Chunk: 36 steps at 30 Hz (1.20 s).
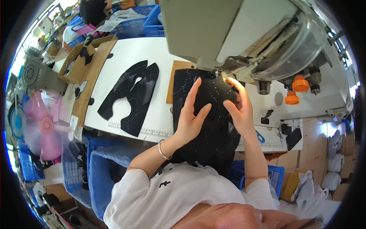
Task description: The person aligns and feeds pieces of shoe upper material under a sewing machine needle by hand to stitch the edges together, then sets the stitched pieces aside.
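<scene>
A black mesh fabric piece [213, 126] lies on the white sewing table [126, 53] and hangs over its front edge toward me. My left hand [190, 116] rests flat on it, fingers spread and pointing up toward the machine. My right hand [238, 105] presses the same fabric just right of the left, fingertips close to the lit needle area [223, 74] of the big grey-white sewing machine [244, 34]. Both hands lie on the cloth without clenching it.
A second black cut shoe-upper piece [131, 95] lies left on the table. A brown card [175, 78] sits beside it. Cardboard boxes [82, 61] stand at far left, a pink fan [42, 126] lower left, blue baskets [101, 171] below, orange thread cones [297, 89] right.
</scene>
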Available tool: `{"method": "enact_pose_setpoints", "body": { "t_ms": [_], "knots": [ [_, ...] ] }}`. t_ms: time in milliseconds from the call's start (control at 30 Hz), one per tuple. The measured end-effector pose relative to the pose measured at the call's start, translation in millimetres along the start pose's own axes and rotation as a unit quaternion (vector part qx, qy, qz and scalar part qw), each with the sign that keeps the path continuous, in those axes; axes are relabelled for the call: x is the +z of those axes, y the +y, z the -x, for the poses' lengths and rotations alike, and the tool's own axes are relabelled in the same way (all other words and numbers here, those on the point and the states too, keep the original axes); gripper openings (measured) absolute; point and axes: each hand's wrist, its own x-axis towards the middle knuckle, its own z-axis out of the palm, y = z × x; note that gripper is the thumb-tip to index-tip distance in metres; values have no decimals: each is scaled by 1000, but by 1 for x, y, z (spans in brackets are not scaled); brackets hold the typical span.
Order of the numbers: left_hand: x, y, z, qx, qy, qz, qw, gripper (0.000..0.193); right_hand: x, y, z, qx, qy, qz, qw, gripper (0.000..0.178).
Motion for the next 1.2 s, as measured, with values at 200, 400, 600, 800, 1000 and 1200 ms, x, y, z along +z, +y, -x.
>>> {"method": "enact_pose_setpoints", "body": {
  "t_ms": [200,400,600,800,1000,1200],
  "knots": [
    [-27,-21,-19,356,71,-436,823,46,-24,1,-8,59,-31,144,987,31],
    [-39,-1,-44,461,-76,-436,769,29,-18,-5,-9,26,11,77,997,28],
    [-39,-1,-60,469,-85,-397,785,28,-16,-3,-15,35,40,62,997,20],
    [-41,-2,-73,461,-114,-362,802,26,-13,7,-17,5,77,28,997,11],
    [-43,-5,-73,457,-104,-365,804,26,-13,12,-20,1,88,41,995,13],
    [-44,-11,-73,461,-102,-351,809,28,-15,13,-20,-16,99,40,994,30]
  ]
}}
